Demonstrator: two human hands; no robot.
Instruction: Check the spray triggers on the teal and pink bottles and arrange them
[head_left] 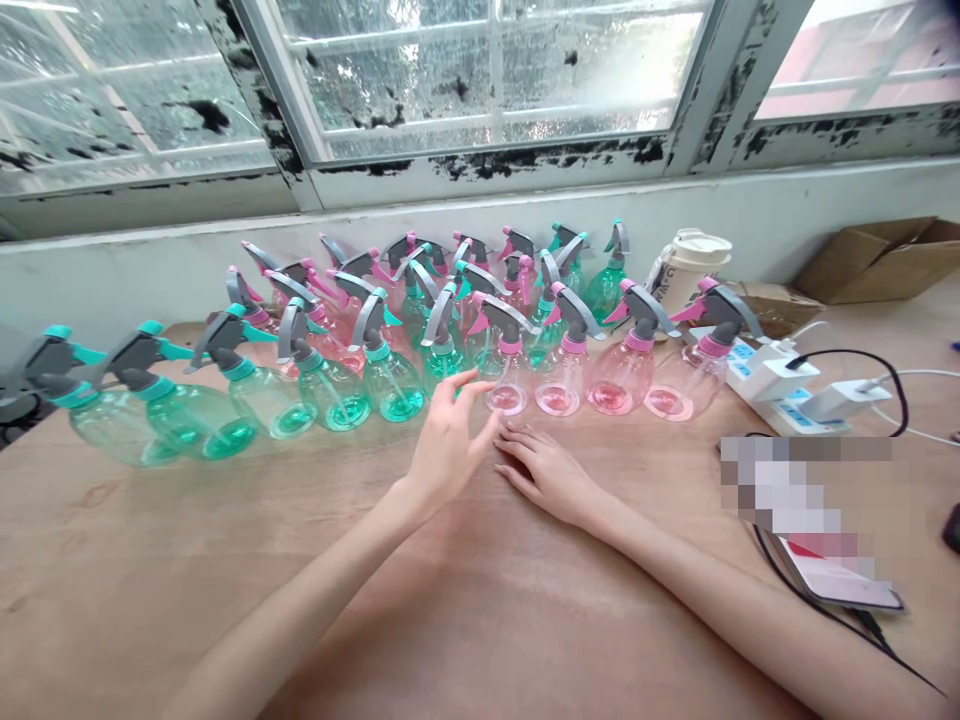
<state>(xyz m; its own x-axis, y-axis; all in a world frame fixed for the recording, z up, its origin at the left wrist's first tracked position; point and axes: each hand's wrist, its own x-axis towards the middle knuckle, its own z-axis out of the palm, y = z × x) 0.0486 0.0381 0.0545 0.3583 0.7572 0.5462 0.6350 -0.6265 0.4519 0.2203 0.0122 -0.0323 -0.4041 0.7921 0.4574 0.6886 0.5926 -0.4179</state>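
Note:
My left hand (448,440) hovers just above the wooden table (225,560), fingers spread and reaching toward a pink spray bottle (507,372) in the front row; it holds nothing. My right hand (546,470) lies flat on the table beside it, fingers stretched out, empty. Several green spray bottles (330,385) and pink spray bottles (622,375) with grey trigger heads stand in rows along the wall in front of both hands.
A white power strip (757,370) with a plugged charger (840,398) and black cables lies at the right. A white lidded cup (694,262) stands behind it. Cardboard boxes (885,258) sit at the far right. A phone (840,570) lies near the right edge.

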